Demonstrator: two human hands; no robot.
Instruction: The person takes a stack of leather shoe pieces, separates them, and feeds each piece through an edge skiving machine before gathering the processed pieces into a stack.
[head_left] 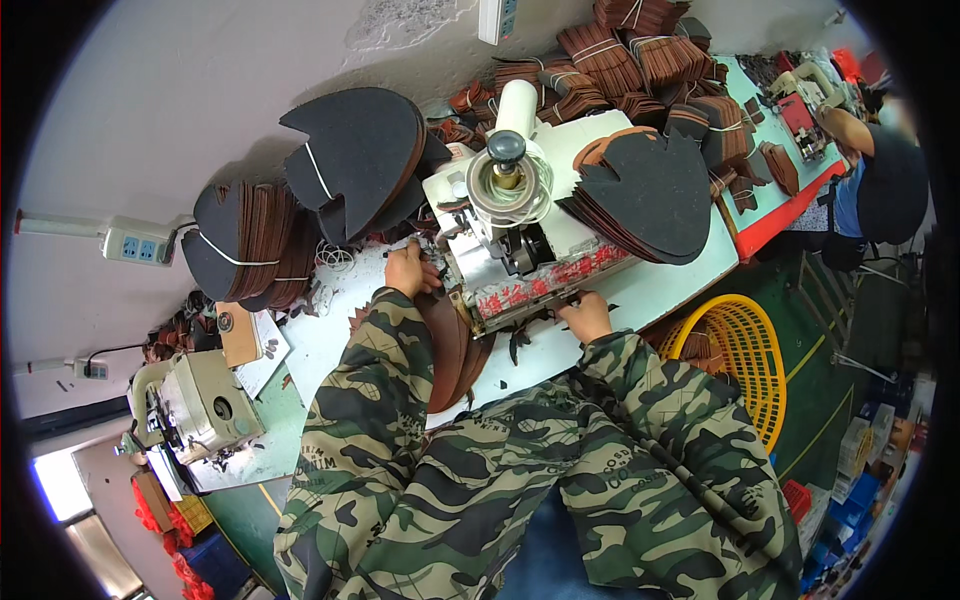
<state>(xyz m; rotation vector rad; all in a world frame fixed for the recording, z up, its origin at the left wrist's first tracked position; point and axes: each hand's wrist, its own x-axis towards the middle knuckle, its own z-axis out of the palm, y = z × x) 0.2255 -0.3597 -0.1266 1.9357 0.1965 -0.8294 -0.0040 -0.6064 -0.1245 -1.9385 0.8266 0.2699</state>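
Our left hand [410,270] is resting half-curled by the left end of the machine [565,225]; right hand [587,318] is sitting half-closed at its front edge; we can't tell either's grip. Brown pieces [447,345] are lying front-left of it, dark stack [645,195] right, probably for easy reach.

red characters [545,280] are borne along the front edge of the white machine [568,225]; dark lettering [617,472] is printed in scattered patches across the camouflage clothing [500,465].

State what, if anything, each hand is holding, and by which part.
It cannot be told: the left hand is by the left end of the machine, the right hand by its lower front edge; neither grip shows clearly.
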